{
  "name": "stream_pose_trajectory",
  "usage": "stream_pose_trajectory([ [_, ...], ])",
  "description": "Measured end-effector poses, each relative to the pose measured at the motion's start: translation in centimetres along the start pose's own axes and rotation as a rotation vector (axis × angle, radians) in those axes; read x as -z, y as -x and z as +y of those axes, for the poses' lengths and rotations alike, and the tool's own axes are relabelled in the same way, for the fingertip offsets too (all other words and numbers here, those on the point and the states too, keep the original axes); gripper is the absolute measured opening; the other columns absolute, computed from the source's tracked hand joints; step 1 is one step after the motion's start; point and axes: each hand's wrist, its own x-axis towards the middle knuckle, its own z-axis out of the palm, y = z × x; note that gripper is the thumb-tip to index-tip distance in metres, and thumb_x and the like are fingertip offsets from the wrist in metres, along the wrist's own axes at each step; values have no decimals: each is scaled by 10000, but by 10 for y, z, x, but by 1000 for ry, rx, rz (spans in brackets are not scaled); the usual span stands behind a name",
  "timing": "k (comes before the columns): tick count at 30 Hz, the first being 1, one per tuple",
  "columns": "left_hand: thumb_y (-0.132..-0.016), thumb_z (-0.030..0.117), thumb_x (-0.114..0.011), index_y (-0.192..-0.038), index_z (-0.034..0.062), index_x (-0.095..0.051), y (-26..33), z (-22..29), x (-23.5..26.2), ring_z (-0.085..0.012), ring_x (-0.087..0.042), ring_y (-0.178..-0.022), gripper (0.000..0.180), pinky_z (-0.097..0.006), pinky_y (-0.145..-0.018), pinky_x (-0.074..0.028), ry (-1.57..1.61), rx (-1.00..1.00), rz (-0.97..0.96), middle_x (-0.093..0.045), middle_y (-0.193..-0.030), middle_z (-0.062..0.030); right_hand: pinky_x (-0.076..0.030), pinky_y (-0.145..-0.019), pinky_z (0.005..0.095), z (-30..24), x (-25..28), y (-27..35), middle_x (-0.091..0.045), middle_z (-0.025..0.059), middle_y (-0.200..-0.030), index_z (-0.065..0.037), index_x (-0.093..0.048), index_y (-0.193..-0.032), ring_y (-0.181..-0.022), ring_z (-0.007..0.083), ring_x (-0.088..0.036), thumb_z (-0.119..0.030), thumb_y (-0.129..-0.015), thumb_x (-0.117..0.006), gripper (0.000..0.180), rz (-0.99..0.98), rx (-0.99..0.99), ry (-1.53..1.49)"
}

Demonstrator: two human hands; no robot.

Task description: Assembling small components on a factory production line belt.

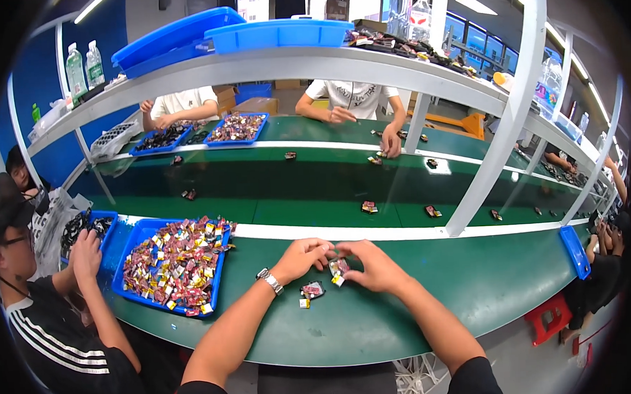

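Observation:
Above the green bench my two hands meet at the fingertips. My right hand (373, 266) curls around a small electronic assembly (338, 270) with a reddish board, a yellow piece and a white tag, holding it between thumb and fingers. Fingers pinched together, my left hand (303, 259), with a metal watch at its wrist, touches the assembly's upper end; what it pinches is too small to make out. Just below lies a second assembly (312, 291), in a dark casing with a white and yellow tag, on the green surface (406, 327).
A blue tray (119, 283) heaped with small reddish boards stands left of my hands, beside a co-worker (59, 300). Beyond a white rail, a green belt (316, 209) carries scattered assemblies. A slanted metal post (498, 111) rises at right; a shelf (310, 63) spans overhead.

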Motion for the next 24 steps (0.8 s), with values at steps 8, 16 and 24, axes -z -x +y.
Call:
stream_pose_trajectory([
  [8,-1016,157,-509,-1310,-29,-544,8,0,12,-145,-631,-969,350,-286,-806,-559,274,144,-69,-646,-1139,-92,-490,-939,395,7,-20,-21,-606,108,-1169,-86,-583,-1266,-1103,306,-561,-14,-778,-712,510,159,168,42],
  [16,-1008,85,-486,-1394,-3,-463,12,10,-5,-185,-639,-1061,397,-315,-931,-560,320,98,52,-607,-1212,-133,-514,-893,374,3,-42,-16,-599,92,-1189,-78,-677,-1033,-1089,289,-578,-35,-792,-697,246,366,75,93],
  [24,-1008,70,-470,-1343,-24,-475,6,14,-10,-214,-634,-1085,348,-372,-967,-544,203,39,62,-628,-1164,-139,-504,-893,388,19,-30,-22,-571,96,-1193,-68,-657,-885,-1120,302,-548,-60,-783,-710,114,366,143,37],
])
